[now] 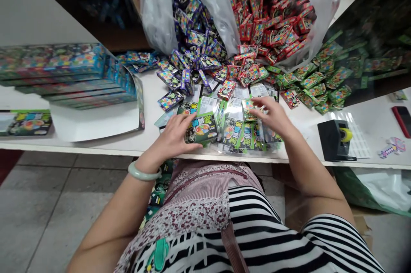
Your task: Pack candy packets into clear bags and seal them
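At the near edge of the counter (150,101), the left hand (173,136) closes its fingers on a green packet (203,129). The right hand (272,116), fingers spread loosely, touches a small green pack (248,108) lying on clear bags (236,106).

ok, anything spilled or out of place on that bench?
Small purple packets and small red packets spill loose from the clear plastic bags across the white table; a few green-black pouches sit below its edge, under the left hand.
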`<control>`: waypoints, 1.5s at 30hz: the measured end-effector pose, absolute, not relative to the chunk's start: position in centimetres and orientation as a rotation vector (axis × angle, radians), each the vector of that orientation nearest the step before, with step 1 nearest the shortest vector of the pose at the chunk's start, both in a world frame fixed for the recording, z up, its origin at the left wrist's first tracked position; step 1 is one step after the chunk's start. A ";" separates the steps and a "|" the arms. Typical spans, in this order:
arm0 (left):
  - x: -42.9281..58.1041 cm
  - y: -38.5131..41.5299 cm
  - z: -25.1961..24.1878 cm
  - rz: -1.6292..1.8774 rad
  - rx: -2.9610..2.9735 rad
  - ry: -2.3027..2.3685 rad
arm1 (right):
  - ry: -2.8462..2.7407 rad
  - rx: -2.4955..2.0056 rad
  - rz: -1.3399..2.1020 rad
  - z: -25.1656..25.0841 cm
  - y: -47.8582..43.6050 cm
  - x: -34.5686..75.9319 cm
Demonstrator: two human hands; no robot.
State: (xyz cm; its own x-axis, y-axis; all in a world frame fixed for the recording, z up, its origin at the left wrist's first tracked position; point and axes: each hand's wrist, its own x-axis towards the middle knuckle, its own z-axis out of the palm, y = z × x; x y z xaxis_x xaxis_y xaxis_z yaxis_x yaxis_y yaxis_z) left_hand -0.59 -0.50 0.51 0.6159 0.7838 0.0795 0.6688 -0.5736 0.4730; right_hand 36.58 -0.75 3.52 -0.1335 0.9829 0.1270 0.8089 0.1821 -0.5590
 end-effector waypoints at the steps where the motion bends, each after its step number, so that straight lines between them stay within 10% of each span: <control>1: -0.8 -0.5 0.8 0.440 2.431 1.184 | -1.970 -1.699 0.472 3.6 -0.4 37.6; 45: 0.2 -1.3 1.0 0.523 2.456 0.875 | -2.657 -0.942 0.751 7.0 -0.9 31.5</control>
